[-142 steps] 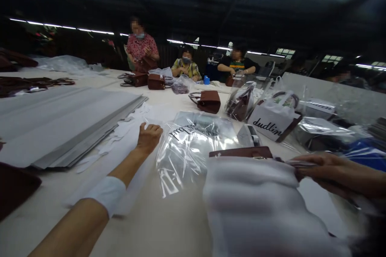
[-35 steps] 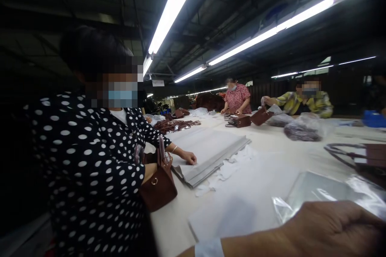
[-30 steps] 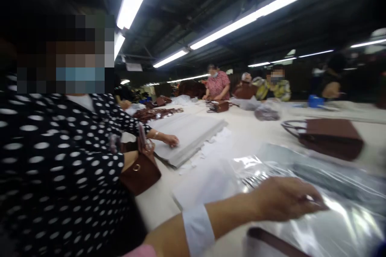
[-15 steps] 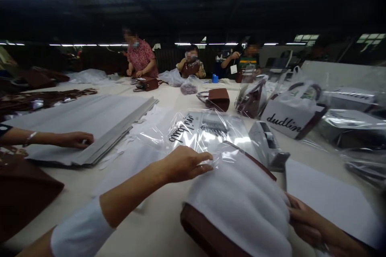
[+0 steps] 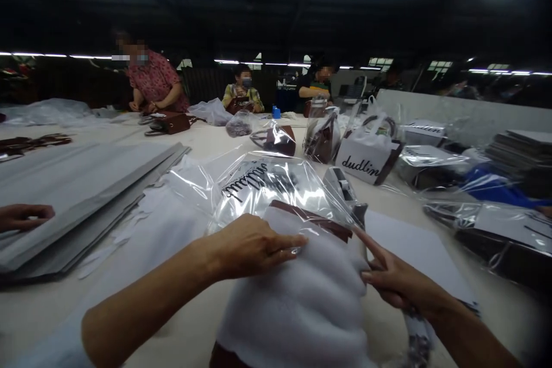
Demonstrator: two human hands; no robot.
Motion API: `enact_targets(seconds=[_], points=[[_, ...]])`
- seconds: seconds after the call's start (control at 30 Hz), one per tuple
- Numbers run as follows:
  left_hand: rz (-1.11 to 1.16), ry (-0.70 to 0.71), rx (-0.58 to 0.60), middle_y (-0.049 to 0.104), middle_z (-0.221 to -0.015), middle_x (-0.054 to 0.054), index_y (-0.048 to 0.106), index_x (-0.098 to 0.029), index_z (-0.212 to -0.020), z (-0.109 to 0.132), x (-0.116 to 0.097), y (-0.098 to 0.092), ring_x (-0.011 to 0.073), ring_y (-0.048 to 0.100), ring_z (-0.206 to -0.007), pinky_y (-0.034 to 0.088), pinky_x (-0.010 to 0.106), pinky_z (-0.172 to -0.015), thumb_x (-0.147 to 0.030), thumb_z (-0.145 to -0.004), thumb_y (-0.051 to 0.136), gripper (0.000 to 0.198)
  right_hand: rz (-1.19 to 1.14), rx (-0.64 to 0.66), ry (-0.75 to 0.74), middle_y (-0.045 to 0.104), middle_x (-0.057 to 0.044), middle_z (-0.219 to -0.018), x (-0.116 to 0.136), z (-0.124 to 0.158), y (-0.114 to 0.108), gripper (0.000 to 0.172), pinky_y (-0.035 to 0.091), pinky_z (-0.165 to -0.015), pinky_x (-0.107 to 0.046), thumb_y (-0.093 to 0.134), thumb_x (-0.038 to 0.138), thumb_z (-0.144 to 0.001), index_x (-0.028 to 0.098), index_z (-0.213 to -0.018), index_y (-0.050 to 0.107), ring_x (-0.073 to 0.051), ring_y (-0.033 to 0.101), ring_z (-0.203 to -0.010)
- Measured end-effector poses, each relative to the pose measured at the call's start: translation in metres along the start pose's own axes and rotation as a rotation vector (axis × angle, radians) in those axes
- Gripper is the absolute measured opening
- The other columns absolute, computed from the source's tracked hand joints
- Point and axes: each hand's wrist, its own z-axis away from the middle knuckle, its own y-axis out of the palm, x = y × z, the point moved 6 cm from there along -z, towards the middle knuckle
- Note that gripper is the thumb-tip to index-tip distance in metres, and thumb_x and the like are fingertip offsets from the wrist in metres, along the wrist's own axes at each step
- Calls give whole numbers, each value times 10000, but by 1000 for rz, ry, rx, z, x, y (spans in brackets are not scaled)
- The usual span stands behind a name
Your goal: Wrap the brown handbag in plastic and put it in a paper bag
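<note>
A brown handbag wrapped in white fleecy cloth [image 5: 302, 299] lies on the table in front of me, its brown top edge [image 5: 310, 219] poking out. My left hand [image 5: 252, 244] pinches the mouth of a clear plastic bag [image 5: 263, 184] with black lettering against the cloth. My right hand [image 5: 394, 279] grips the cloth's right side, forefinger stretched toward the bag's edge. A tape dispenser [image 5: 345, 190] stands just behind the bundle.
A stack of grey sheets [image 5: 77, 195] lies at left, with another person's hand [image 5: 23, 215] on it. Bagged handbags [image 5: 366, 149] and packed goods [image 5: 495, 230] crowd the right. Three people work across the table [image 5: 207, 138] at the back. White paper [image 5: 414, 247] lies beside my right hand.
My view swung from the neighbour on the left back to the table. My left hand drew the plastic bag's mouth over the wrapped handbag, and my right hand came up onto the cloth.
</note>
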Motion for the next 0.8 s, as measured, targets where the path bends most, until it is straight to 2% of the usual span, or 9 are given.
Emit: enact_targets(seconds=[0.13, 0.23, 0.4, 0.5, 0.6, 0.7, 0.8], points=[[88, 47, 26, 559, -570, -14, 419, -394, -1240, -6, -9, 0, 127, 507, -524, 281, 211, -510, -408, -903, 329, 350, 108, -58, -31, 434, 83, -550, 7, 6, 2, 1044, 218, -318, -120, 700, 361, -697, 349, -1369, -99, -53, 347, -336], [166, 40, 31, 569, -565, -22, 431, -405, -1226, -8, -8, 1, 121, 512, -524, 307, 195, -518, -401, -903, 337, 337, 181, -110, -46, 473, 73, -583, 14, 13, 5, 1056, 276, -333, -136, 676, 377, -723, 348, -1349, -175, -77, 415, -369], [234, 123, 22, 596, -592, -23, 465, -373, -1212, -9, -9, 2, 99, 492, -505, 330, 178, -531, -388, -905, 343, 330, 323, -28, -36, 530, 35, -685, 22, 14, 5, 1025, 455, -427, -244, 633, 360, -768, 320, -1345, -213, -147, 555, -495], [238, 200, 14, 618, -626, -10, 452, -359, -1229, -8, -11, 2, 108, 511, -520, 338, 191, -535, -390, -908, 330, 344, 420, 52, -38, 525, 36, -689, 23, 5, 4, 966, 468, -453, -246, 614, 336, -782, 297, -1374, -149, -140, 553, -515], [256, 169, -2, 610, -650, -17, 399, -356, -1268, -4, -4, 8, 107, 528, -551, 361, 189, -558, -347, -897, 381, 371, 559, 8, -127, 469, 59, -602, 25, -5, 3, 759, 400, -424, -192, 537, 355, -829, 264, -1409, 56, -84, 447, -448], [234, 52, -132, 584, -712, -18, 300, -303, -1329, 12, 7, 17, 108, 514, -582, 371, 196, -553, -239, -867, 432, 485, 615, -82, -177, 540, 25, -693, 17, -8, 1, 645, 387, -419, -199, 487, 403, -846, 242, -1397, 192, -71, 391, -432], [102, -95, -378, 541, -733, 1, 323, -240, -1321, 42, 15, 26, 121, 470, -618, 379, 229, -583, -137, -833, 427, 510, 551, -151, -137, 576, 3, -703, -1, -8, -10, 696, 373, -371, -209, 536, 443, -802, 221, -1389, 235, -87, 385, -405]])
